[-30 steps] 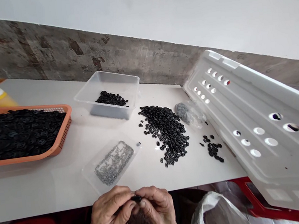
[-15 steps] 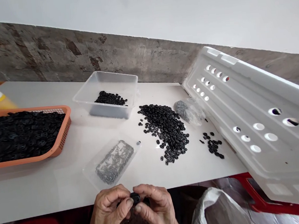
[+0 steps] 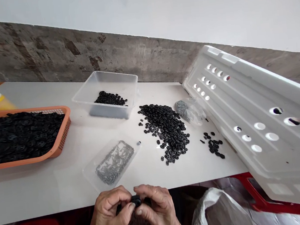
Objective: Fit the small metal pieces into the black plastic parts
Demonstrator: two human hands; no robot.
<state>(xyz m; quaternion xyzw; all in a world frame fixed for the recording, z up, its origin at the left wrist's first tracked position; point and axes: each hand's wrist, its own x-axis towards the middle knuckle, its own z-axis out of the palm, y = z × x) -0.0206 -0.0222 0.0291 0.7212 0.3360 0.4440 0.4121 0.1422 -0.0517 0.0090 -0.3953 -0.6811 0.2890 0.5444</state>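
At the table's front edge, my left hand (image 3: pixel 112 211) pinches a small black plastic part (image 3: pixel 136 200) between thumb and forefinger. My right hand (image 3: pixel 158 209) curls round the part's other side, thumb and forefinger close to it. Part of the piece is covered by my fingers. Just beyond my hands, a clear shallow tray (image 3: pixel 90 171) contains many small silvery metal pieces (image 3: pixel 115 162). Farther right lies a heap of small black oval parts (image 3: pixel 167 128), each with holes.
An orange basket (image 3: pixel 67 126) full of black parts stands left. Behind are a clear plastic bin (image 3: pixel 129 82) with black pieces and a plastic bag (image 3: pixel 195 111) of metal pieces. A smaller black cluster (image 3: pixel 214 147) lies beside a leaning white perforated panel (image 3: pixel 246 106). A white sack (image 3: pixel 210 206) hangs below.
The black part has turned slightly between my fingers, its face less visible now. Both hands stay in nearly the same place.
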